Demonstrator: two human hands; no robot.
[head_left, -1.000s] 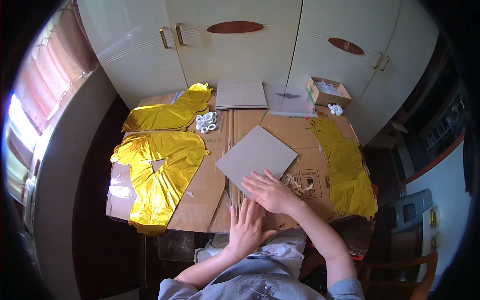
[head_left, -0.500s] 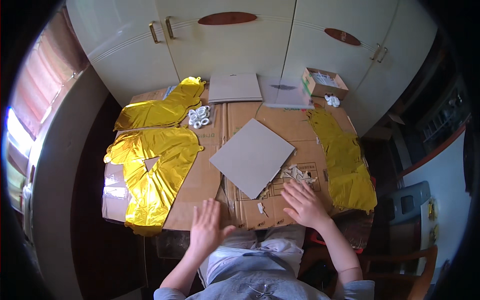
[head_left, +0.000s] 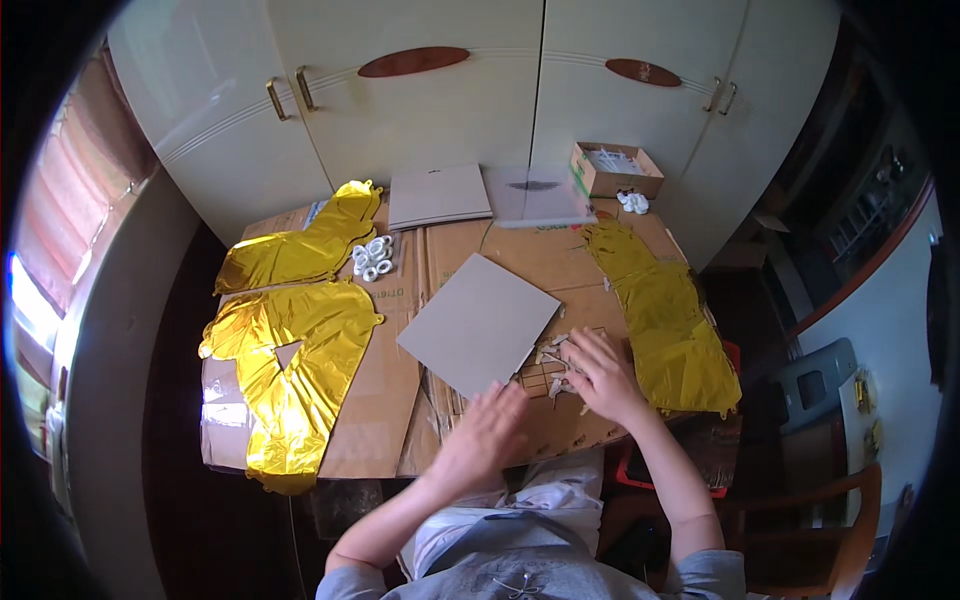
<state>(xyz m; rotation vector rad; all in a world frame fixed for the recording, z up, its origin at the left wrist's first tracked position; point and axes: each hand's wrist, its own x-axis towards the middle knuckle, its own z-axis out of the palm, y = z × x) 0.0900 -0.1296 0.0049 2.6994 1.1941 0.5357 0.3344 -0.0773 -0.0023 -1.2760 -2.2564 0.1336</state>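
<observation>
The person's right hand (head_left: 603, 375) lay palm down with fingers spread, gripping nothing, on a scatter of small pale paper scraps (head_left: 556, 352) just to the right of the flat grey cardboard square (head_left: 480, 322), the landmark at the middle of the brown corrugated cardboard sheet covering the table (head_left: 385, 400). The left hand (head_left: 488, 432), slightly blurred, hovered open and empty just below the grey square's near corner; whether it touched the brown sheet could not be told. Both forearms came in from the lower edge, the right one bent in toward the scraps, the left reaching up toward the square. Sorting such light scraps probably went best with flat fingertips and slow sweeps, the other hand steadying the square so it did not slide over them. Right of the square lay a long crumpled strip of gold foil balloon (head_left: 665, 310). Left of it sprawled two more deflated gold foil balloons (head_left: 290, 370), and between their upper ends and the square sat a cluster of small white rings (head_left: 371, 258). Beyond the square lay two flat grey boards (head_left: 438, 195) and, further right, a small open cardboard box (head_left: 614, 170), all before cream cupboard doors (head_left: 440, 90).
</observation>
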